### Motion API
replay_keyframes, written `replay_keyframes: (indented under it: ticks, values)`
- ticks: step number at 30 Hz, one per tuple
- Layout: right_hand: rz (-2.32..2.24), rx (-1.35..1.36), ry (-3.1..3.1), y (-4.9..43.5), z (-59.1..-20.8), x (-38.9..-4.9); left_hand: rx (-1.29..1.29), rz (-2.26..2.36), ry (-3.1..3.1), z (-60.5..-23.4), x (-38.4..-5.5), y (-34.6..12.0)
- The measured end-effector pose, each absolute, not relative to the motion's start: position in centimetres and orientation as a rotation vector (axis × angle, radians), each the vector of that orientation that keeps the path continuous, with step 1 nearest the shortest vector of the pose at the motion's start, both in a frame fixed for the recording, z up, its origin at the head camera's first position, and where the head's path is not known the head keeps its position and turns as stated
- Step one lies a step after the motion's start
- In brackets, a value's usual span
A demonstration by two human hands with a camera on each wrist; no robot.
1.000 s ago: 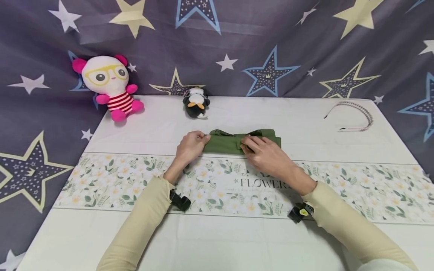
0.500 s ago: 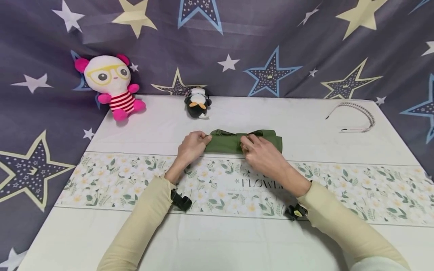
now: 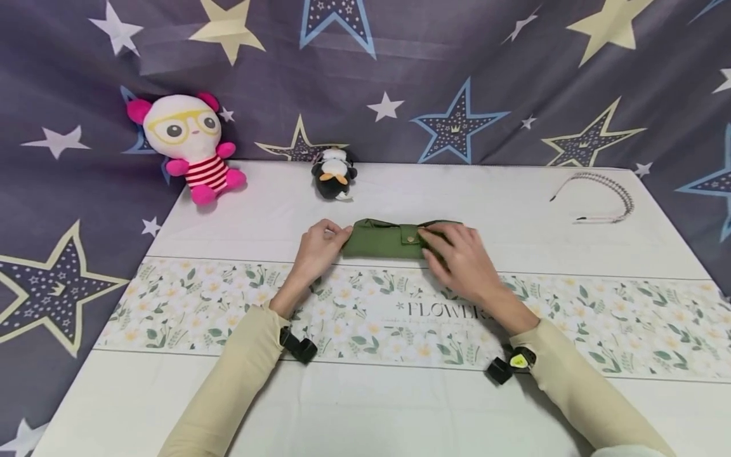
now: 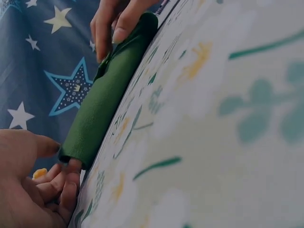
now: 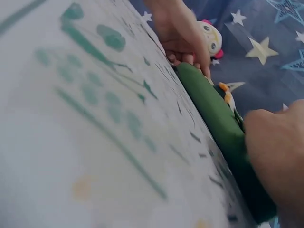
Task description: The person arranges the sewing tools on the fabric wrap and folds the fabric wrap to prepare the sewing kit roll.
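A rolled green cloth (image 3: 377, 241) lies across the table just behind the floral strip. Near its middle, a short tab (image 3: 409, 234) with a round snap button lies flat over the front. At the roll's left end, the thumb and fingers of my left hand (image 3: 320, 249) pinch the edge; the left wrist view shows one fingertip at the end opening and the thumb (image 4: 47, 145) at the upper corner. My right hand (image 3: 465, 260) rests over the right half with extended fingers, fingertips beside the tab. That hand covers most of the roll's right end in the head view.
A pink and white plush toy (image 3: 191, 146) sits at the back left, and a small penguin plush (image 3: 334, 174) stands nearer the middle. On the right lies a thin headband (image 3: 617, 193). A floral printed strip (image 3: 200, 308) crosses the white table; a star-patterned curtain (image 3: 394, 63) hangs behind.
My right hand has shifted right off the tab, its fingers loosening, so the snap button now shows. The left hand has slid slightly toward the roll's left tip.
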State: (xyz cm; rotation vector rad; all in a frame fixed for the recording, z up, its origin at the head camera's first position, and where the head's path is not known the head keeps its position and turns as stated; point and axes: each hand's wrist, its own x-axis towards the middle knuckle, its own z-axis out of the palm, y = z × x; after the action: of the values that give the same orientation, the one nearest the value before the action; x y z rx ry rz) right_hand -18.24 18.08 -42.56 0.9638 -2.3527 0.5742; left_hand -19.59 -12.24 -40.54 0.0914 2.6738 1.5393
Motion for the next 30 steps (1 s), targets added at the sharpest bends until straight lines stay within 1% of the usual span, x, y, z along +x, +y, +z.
replay_keyframes:
  ticks: [3,7,11,14,21,30]
  values:
    - [0.706,0.685,-2.392,19.2,-42.6,-17.8,0.128,1.578,2.649,-40.7,-19.3,-12.3]
    - [1.008,0.308,-2.527,20.5,-42.3,-17.1,0.150,1.649,2.610,-40.8,-18.9,-12.5]
    - [1.266,0.084,-2.637,21.1,-41.7,-16.6,0.156,1.725,2.565,-40.8,-18.5,-12.7]
    - [1.356,0.041,-2.670,21.4,-41.4,-16.4,0.172,1.765,2.532,-40.9,-18.4,-12.7]
    - [1.579,0.103,-2.578,21.7,-41.6,-16.6,0.218,1.801,2.564,-41.3,-18.6,-12.4]
    - [1.390,0.292,-2.571,22.0,-42.2,-17.3,0.297,1.602,2.733,-41.2,-19.7,-12.1]
